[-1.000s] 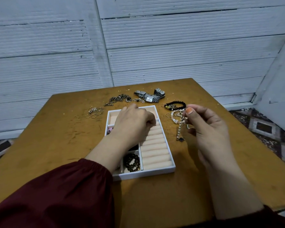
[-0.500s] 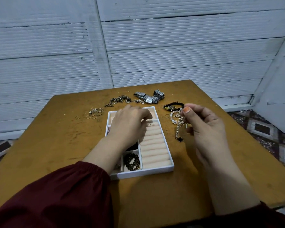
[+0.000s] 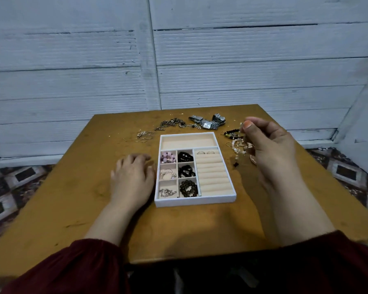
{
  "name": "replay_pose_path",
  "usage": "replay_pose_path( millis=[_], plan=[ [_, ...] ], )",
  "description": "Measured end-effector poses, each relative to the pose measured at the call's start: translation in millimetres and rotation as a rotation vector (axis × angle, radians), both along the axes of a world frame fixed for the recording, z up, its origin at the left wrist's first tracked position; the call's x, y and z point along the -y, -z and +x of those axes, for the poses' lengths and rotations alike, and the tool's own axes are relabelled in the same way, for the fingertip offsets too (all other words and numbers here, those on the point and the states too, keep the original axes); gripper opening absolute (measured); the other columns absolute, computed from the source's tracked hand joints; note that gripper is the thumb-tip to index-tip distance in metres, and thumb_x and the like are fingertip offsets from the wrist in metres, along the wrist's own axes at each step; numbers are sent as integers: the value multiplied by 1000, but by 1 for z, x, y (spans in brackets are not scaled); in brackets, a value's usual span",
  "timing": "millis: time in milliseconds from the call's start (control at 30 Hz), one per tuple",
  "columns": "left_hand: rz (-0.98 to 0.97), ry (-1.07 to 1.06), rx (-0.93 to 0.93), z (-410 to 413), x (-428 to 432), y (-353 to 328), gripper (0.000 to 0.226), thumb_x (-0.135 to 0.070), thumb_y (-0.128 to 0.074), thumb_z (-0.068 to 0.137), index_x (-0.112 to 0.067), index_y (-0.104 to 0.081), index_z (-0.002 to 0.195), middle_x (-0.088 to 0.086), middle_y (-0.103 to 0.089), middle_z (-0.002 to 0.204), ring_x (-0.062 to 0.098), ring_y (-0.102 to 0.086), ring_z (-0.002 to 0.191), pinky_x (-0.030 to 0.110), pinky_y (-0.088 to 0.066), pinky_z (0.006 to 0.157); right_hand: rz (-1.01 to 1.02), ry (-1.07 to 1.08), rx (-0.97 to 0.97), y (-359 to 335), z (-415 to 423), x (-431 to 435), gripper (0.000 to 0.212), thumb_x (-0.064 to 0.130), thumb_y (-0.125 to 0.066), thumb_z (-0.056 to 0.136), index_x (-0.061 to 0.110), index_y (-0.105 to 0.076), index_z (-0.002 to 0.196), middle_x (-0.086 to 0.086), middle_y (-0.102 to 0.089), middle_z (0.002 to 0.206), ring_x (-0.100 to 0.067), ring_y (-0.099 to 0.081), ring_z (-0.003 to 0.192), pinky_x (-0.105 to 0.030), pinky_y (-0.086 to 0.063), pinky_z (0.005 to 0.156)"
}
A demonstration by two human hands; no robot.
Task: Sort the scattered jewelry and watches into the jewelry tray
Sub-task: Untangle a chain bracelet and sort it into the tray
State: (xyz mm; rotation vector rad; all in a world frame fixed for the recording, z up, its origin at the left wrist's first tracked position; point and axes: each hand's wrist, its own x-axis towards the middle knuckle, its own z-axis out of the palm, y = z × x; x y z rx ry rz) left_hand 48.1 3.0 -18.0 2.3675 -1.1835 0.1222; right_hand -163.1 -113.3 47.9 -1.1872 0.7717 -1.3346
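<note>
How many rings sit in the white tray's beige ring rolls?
2. One thin metal ring and a second ring beside it, both in the farthest groove of the white jewelry tray's beige rolls; none hidden.

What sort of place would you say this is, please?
Probably a room at home: a small wooden table by a white panelled wall, patterned flooring on both sides, and a partly filled jewelry tray.
</note>
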Motion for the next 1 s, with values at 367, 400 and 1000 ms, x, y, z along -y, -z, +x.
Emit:
replay_pose_path(
  millis=[367,400,1000],
  plan=[
    [349,1,-46,8,-24,11,58,-50,-18,99,-27,-13,151,-2,-5,161,26,-2,147,49,-6,117,-122,-148,61,-52,26,-41,11,10,-64,88,20,-66,86,8,-69,73,-3,-59,64,-15,-44,56],
    [359,4,-47,8,-24,11,58,-50,-17,99,-27,-12,152,-2,-3,161,26,-1,147,49,-5,117,-117,-166,59,-54,30,-45,11,10,-64,87,20,-66,86,8,-69,73,-4,-59,64,-15,-44,56],
    [348,17,-44,12,-24,14,61,-51,-16,98,-26,-7,153,-2,1,161,24,4,148,50,0,117,5,-318,-69,-25,65,-81,10,7,-64,86,17,-66,85,7,-65,70,2,-55,57,-10,-44,52]
  ],
)
